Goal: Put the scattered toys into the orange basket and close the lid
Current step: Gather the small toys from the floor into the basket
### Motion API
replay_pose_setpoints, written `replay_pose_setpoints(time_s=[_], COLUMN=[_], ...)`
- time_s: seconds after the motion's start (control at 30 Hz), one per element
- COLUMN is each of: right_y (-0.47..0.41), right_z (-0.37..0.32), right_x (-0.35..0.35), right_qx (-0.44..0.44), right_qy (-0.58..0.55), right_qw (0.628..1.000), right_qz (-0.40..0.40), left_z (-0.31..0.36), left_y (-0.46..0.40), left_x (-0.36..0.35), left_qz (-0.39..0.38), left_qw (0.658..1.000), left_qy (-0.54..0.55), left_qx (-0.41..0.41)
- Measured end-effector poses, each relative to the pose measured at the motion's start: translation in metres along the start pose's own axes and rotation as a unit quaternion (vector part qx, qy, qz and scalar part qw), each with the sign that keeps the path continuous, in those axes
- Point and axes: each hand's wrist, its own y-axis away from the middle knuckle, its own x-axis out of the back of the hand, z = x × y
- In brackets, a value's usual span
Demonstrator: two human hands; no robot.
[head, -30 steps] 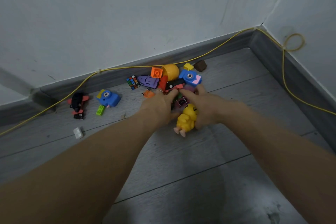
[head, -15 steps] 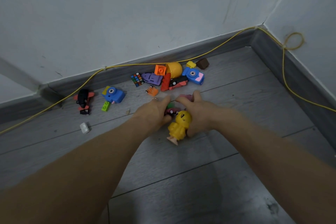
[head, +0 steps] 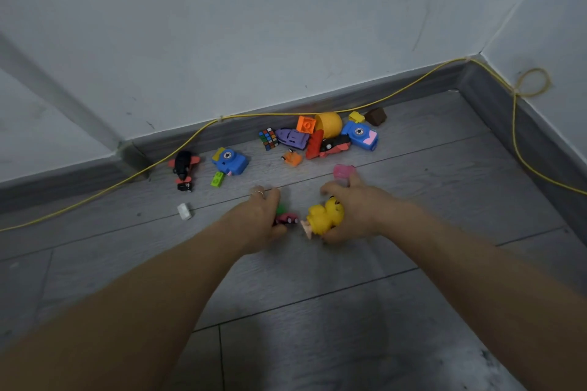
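My right hand [head: 359, 213] is closed around a yellow duck toy [head: 325, 214], and a pink toy [head: 343, 172] sticks out above its fingers. My left hand [head: 259, 216] grips a small red toy car [head: 287, 219] with something green against its fingers. Both hands hover low over the grey floor. Behind them, along the skirting, lie a cube puzzle [head: 268, 138], a purple toy [head: 292, 138], an orange brick [head: 306, 124], a yellow ball [head: 328, 124], two blue toy cameras [head: 360, 135] [head: 230, 162] and a black-red plane [head: 183, 165]. No orange basket is in view.
A yellow cable [head: 521, 136] runs along both skirting boards and loops at the right wall. A green brick [head: 217, 179], a white block [head: 184, 211], a small orange toy [head: 293, 158] and a brown block [head: 375, 116] lie on the floor [head: 317, 279]. The room corner is at the far right.
Both hands have drawn back from the toy pile toward me, carrying the duck, the pink toy and the red car, and have moved slightly apart.
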Motion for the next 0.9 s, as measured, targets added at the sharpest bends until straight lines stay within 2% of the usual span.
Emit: replay_pose_setpoints(time_s=[0.1, 0.27, 0.5, 0.63, 0.77, 0.9], right_y=[-0.002, -0.005, -0.024, -0.025, -0.023, -0.019], right_z=[0.004, 0.020, 0.026, 0.023, 0.021, 0.019], right_x=[-0.001, 0.003, 0.005, -0.005, -0.017, -0.023], right_qx=[0.003, -0.011, 0.037, 0.059, 0.037, 0.018], right_qy=[-0.004, 0.000, 0.006, -0.038, -0.078, -0.095], right_qw=[0.997, 0.988, 0.989, 0.982, 0.974, 0.972], right_qz=[0.077, 0.155, 0.140, 0.177, 0.208, 0.214], left_z=[0.010, 0.020, 0.020, 0.018, 0.018, 0.017], left_y=[0.001, -0.005, -0.007, -0.008, -0.007, 0.000], left_x=[-0.004, -0.001, 0.004, 0.000, -0.006, -0.011], left_qz=[0.016, 0.022, -0.026, -0.040, -0.019, 0.054], left_qw=[0.999, 0.998, 0.995, 0.994, 0.998, 0.992], left_qy=[-0.025, -0.054, -0.093, -0.101, -0.052, 0.111], left_qx=[0.018, 0.025, -0.012, -0.019, -0.009, 0.003])
